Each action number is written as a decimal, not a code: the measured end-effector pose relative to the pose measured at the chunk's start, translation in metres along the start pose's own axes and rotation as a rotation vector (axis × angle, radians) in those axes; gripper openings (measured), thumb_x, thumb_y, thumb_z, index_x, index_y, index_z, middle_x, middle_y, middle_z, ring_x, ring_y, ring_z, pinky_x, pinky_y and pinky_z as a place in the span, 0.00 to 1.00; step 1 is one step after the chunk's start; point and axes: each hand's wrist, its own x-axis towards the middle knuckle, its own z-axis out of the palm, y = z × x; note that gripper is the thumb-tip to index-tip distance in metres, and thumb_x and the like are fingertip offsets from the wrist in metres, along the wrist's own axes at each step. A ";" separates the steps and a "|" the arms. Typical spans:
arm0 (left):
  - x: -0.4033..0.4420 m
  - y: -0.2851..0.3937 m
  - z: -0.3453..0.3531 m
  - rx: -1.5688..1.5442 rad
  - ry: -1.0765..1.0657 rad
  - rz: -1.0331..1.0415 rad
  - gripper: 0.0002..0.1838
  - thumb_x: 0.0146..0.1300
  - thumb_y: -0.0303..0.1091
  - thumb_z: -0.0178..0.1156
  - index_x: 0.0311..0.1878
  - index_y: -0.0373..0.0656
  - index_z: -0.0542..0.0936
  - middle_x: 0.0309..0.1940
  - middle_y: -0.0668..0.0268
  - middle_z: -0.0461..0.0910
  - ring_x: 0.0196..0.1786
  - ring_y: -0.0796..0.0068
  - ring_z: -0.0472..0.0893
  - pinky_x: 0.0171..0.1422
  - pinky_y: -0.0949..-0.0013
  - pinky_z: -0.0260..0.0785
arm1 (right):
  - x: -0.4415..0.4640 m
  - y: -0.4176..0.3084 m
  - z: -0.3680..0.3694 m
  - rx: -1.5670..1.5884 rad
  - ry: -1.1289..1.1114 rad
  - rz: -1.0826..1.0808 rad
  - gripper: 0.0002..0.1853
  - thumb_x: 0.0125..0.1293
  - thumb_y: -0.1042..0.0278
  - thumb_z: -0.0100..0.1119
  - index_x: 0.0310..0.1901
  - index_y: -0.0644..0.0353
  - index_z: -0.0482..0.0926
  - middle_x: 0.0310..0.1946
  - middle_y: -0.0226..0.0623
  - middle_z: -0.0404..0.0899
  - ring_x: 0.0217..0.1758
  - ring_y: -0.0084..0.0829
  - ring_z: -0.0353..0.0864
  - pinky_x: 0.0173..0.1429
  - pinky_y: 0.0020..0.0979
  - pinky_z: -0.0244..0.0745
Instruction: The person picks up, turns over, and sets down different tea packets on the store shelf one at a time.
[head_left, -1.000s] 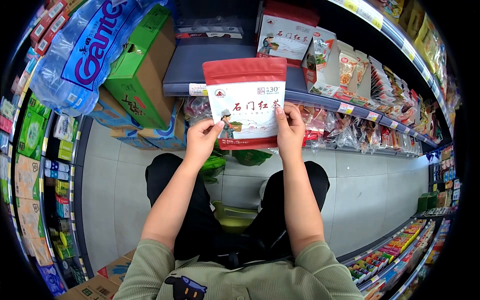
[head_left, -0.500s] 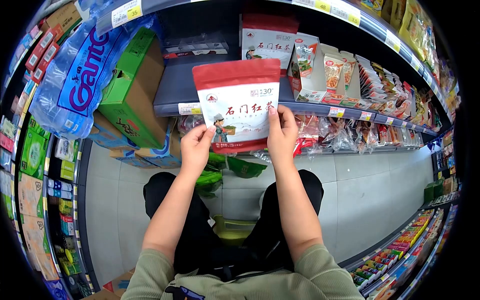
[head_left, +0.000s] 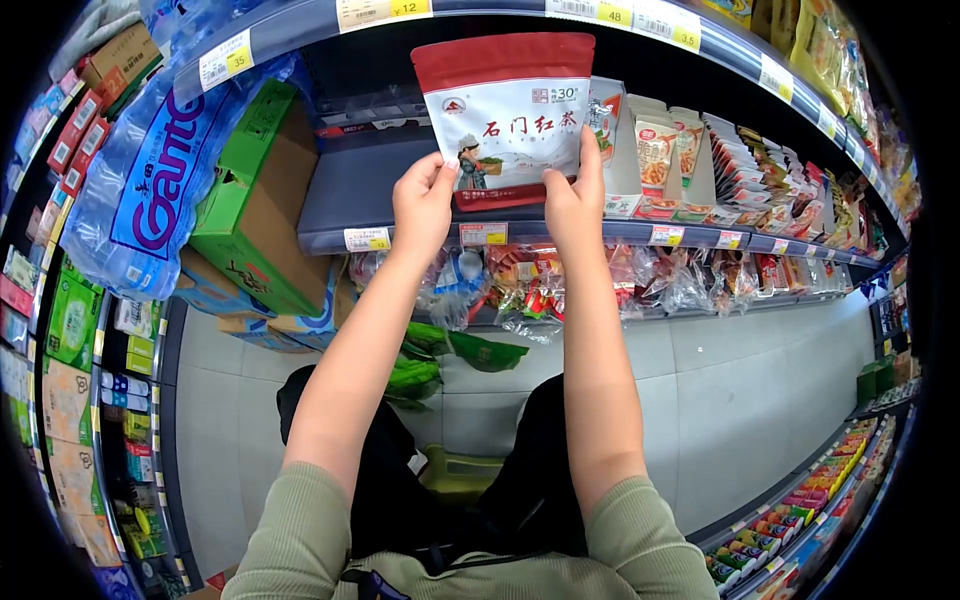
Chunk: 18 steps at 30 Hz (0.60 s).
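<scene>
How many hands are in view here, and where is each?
2. The left hand grips the lower left edge of the red-and-white pouch; the right hand grips its lower right side. Some fingers are hidden behind it.

Carton box (head_left: 262, 205) stands left of shelf (head_left: 365, 185).

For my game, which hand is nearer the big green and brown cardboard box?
Left. The left hand is right of the box, across a gap; the right hand is farther right.
</scene>
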 end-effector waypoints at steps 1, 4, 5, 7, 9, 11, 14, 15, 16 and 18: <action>0.005 -0.002 0.002 0.024 0.006 0.018 0.12 0.66 0.34 0.54 0.45 0.35 0.77 0.37 0.70 0.78 0.38 0.84 0.74 0.45 0.77 0.67 | 0.001 0.005 0.002 0.018 0.031 0.004 0.32 0.52 0.79 0.45 0.63 0.71 0.56 0.61 0.55 0.61 0.65 0.43 0.61 0.68 0.34 0.52; 0.018 -0.017 0.008 0.024 0.015 0.057 0.13 0.66 0.34 0.53 0.47 0.34 0.76 0.38 0.68 0.79 0.39 0.83 0.75 0.46 0.76 0.67 | 0.003 0.011 0.002 0.144 0.006 0.016 0.32 0.51 0.81 0.44 0.63 0.70 0.57 0.58 0.52 0.64 0.63 0.41 0.64 0.67 0.33 0.55; 0.021 -0.022 0.010 0.051 0.020 0.066 0.13 0.66 0.34 0.53 0.48 0.34 0.75 0.39 0.68 0.79 0.39 0.83 0.75 0.46 0.76 0.68 | 0.003 0.013 0.001 0.143 0.010 0.019 0.32 0.51 0.81 0.44 0.63 0.70 0.57 0.58 0.52 0.64 0.63 0.41 0.64 0.67 0.33 0.55; 0.025 -0.032 0.012 0.079 0.019 0.073 0.14 0.66 0.34 0.52 0.48 0.33 0.75 0.39 0.67 0.79 0.39 0.82 0.75 0.46 0.76 0.68 | 0.003 0.017 -0.001 0.185 -0.096 0.131 0.36 0.50 0.82 0.46 0.65 0.70 0.53 0.61 0.49 0.61 0.64 0.35 0.60 0.67 0.29 0.53; 0.028 -0.038 0.014 0.048 0.020 0.041 0.13 0.67 0.33 0.51 0.48 0.32 0.75 0.39 0.65 0.79 0.39 0.82 0.75 0.45 0.77 0.68 | 0.003 0.023 0.001 0.157 -0.080 0.120 0.36 0.50 0.82 0.46 0.65 0.69 0.53 0.60 0.49 0.62 0.64 0.35 0.60 0.66 0.28 0.53; 0.029 -0.043 0.015 0.070 0.013 0.008 0.13 0.67 0.32 0.51 0.48 0.32 0.74 0.39 0.65 0.79 0.39 0.82 0.76 0.45 0.77 0.67 | 0.003 0.031 0.001 0.134 -0.091 0.105 0.38 0.50 0.82 0.47 0.66 0.69 0.50 0.61 0.51 0.60 0.64 0.37 0.60 0.67 0.29 0.53; 0.030 -0.050 0.019 0.101 0.015 -0.010 0.13 0.67 0.31 0.50 0.48 0.32 0.74 0.38 0.64 0.79 0.39 0.82 0.76 0.44 0.78 0.67 | 0.001 0.050 0.010 0.066 0.022 0.053 0.37 0.47 0.82 0.46 0.64 0.71 0.53 0.59 0.56 0.62 0.64 0.45 0.61 0.67 0.33 0.53; 0.030 -0.052 0.021 0.107 0.022 0.003 0.12 0.67 0.30 0.50 0.48 0.32 0.74 0.38 0.64 0.79 0.38 0.82 0.75 0.43 0.78 0.67 | 0.001 0.054 0.011 0.066 0.023 0.053 0.37 0.47 0.82 0.46 0.64 0.71 0.53 0.59 0.56 0.62 0.64 0.45 0.61 0.67 0.33 0.53; 0.031 -0.055 0.023 0.107 0.020 0.002 0.12 0.67 0.30 0.50 0.48 0.32 0.74 0.38 0.64 0.79 0.38 0.82 0.75 0.43 0.78 0.67 | 0.001 0.059 0.011 0.014 0.022 0.065 0.38 0.47 0.81 0.47 0.64 0.73 0.50 0.61 0.60 0.59 0.66 0.47 0.58 0.69 0.34 0.51; 0.030 -0.058 0.029 0.058 0.045 0.008 0.12 0.67 0.29 0.50 0.48 0.32 0.74 0.37 0.65 0.79 0.38 0.83 0.75 0.43 0.79 0.66 | 0.000 0.059 0.010 -0.041 0.021 0.080 0.39 0.47 0.81 0.48 0.65 0.76 0.48 0.62 0.63 0.55 0.67 0.50 0.56 0.70 0.35 0.49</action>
